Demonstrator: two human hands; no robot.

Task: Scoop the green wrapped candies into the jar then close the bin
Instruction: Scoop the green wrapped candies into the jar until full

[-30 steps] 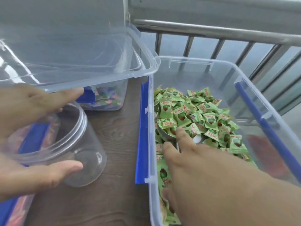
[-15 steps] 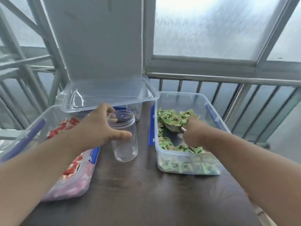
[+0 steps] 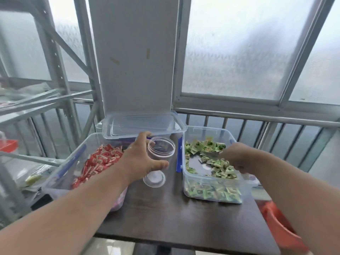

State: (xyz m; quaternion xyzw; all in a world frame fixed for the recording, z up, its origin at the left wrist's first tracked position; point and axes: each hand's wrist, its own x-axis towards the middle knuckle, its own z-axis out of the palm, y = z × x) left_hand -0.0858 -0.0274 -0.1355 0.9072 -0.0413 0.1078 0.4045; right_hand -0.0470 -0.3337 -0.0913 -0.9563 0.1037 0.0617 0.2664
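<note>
Clear plastic jar (image 3: 159, 159) gripped by my left hand (image 3: 139, 161), right hand (image 3: 237, 157) over the green candy bin (image 3: 211, 188) just right of the jar, holding a half-hidden metal scoop (image 3: 211, 154)

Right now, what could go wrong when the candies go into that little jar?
The jar has a narrow mouth and the left hand holds it tilted, so candies could miss and land on the table. The scoop in the right hand looks heaped with green candies, so some may fall off while it crosses the bin wall.

Green candies (image 3: 207, 147); red candies (image 3: 100, 161); clear jar (image 3: 158, 155); blue bin clip (image 3: 179, 155); dark brown table (image 3: 174, 214).
</note>
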